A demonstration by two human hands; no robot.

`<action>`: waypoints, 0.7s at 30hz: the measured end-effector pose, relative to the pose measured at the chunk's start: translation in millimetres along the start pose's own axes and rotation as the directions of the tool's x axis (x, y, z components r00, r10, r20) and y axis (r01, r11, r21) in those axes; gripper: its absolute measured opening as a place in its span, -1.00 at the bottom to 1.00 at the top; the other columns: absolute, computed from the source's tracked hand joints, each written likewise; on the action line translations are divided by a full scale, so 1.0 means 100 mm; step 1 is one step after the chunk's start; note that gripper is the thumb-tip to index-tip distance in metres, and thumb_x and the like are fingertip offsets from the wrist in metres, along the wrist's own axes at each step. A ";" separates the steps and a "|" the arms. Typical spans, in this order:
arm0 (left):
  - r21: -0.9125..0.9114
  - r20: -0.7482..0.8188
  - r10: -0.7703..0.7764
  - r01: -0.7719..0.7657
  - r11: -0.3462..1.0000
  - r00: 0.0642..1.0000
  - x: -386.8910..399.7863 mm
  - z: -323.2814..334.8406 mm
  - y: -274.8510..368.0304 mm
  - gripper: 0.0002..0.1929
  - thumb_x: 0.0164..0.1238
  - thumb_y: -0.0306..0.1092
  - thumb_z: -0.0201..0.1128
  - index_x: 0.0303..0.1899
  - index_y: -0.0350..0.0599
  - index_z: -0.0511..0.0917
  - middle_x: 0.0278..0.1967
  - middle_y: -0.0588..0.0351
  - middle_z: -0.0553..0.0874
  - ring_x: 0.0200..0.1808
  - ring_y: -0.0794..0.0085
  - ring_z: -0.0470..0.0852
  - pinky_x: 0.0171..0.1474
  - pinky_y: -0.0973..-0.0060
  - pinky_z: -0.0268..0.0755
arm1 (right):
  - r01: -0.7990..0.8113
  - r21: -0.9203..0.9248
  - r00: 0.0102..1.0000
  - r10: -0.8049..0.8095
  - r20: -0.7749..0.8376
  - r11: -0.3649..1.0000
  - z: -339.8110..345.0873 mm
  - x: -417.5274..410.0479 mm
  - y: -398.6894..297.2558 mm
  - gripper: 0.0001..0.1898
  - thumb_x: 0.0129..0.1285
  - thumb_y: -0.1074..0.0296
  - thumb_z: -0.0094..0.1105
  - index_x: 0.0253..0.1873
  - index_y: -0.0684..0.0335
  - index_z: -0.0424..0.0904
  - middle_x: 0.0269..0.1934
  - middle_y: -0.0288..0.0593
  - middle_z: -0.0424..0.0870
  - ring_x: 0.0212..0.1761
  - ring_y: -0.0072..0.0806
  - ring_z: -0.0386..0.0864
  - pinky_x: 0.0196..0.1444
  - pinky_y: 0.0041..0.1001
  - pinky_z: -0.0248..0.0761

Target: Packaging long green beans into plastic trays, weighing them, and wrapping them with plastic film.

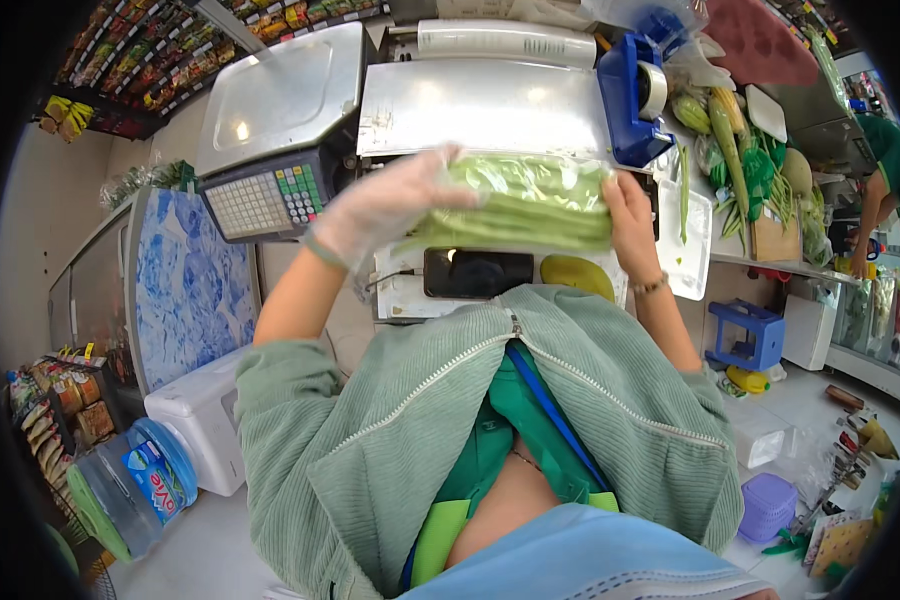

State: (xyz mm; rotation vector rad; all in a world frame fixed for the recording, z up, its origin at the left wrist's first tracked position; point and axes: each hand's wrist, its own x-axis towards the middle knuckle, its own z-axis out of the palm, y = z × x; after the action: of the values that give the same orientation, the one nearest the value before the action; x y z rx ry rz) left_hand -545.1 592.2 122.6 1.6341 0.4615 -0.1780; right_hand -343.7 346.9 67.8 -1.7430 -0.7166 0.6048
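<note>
A pack of long green pods, probably beans, under shiny plastic film [529, 201] is held level above the front of a film-wrapping machine [484, 105]. My left hand [405, 191], in a thin transparent glove, grips its left end, thumb lying over the film. Motion blurs this hand and the pack's left side. At the pack's right end, my bare right hand [631, 221] pinches the edge. Below the pack, near my jacket, lie a black smartphone [478, 273] and a yellow-green rounded object [577, 275], partly covered by the jacket.
A weighing scale [281, 97] with a keypad stands left of the wrapping machine. Behind the machine's metal plate is a film roll [506, 43]. On the right are a blue tape dispenser [634, 101], a white tray [682, 240] and assorted vegetables [735, 150]. Another person's arm [872, 206] shows far right.
</note>
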 end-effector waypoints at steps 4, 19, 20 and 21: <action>-0.340 0.146 -0.078 0.124 0.932 0.986 -0.35 0.51 -0.45 -0.37 0.27 -0.13 0.42 0.22 -0.27 0.33 -0.04 -0.06 0.63 0.13 0.37 0.55 0.08 0.53 0.51 | -0.189 0.015 0.980 0.188 0.060 0.982 -0.05 -0.75 0.13 -0.72 0.46 0.39 0.00 0.18 0.32 0.50 0.00 -0.26 0.62 -0.18 -0.70 0.49 -0.10 -0.62 0.39; -0.610 -0.051 -0.238 0.158 0.777 0.970 -0.67 0.80 -0.84 -0.57 0.38 -0.09 0.30 0.07 -0.24 0.56 -0.01 0.17 0.62 0.05 0.50 0.55 0.24 0.53 0.27 | -0.687 -0.062 0.609 0.620 0.496 0.724 -0.25 -0.31 0.32 -0.66 0.51 0.30 -0.08 0.22 0.36 0.49 -0.23 -0.23 0.65 -0.44 -0.71 0.61 -0.67 -0.67 0.44; -0.613 -0.054 -0.241 0.158 0.774 0.969 -0.63 0.81 -0.95 -0.57 0.38 -0.09 0.30 0.07 -0.24 0.56 -0.01 0.17 0.62 0.05 0.50 0.55 0.24 0.53 0.27 | -0.687 -0.066 0.605 0.620 0.499 0.724 -0.23 -0.30 0.28 -0.66 0.51 0.30 -0.08 0.22 0.36 0.49 -0.23 -0.23 0.65 -0.44 -0.71 0.61 -0.67 -0.67 0.44; -0.589 -0.018 -0.232 0.177 0.788 0.973 -0.56 0.82 -1.14 -0.57 0.39 -0.11 0.28 0.10 -0.26 0.54 0.01 0.16 0.61 0.06 0.51 0.55 0.26 0.54 0.27 | -0.662 -0.081 0.617 0.603 0.506 0.745 -0.19 -0.30 0.22 -0.64 0.51 0.26 -0.06 0.24 0.35 0.47 -0.22 -0.22 0.65 -0.45 -0.69 0.62 -0.71 -0.66 0.42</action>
State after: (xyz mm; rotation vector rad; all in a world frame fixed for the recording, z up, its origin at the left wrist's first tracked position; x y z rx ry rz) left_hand -628.6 507.4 29.1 0.9805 0.6890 -0.1076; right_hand -347.7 308.3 53.3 -1.7215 -0.3593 1.6216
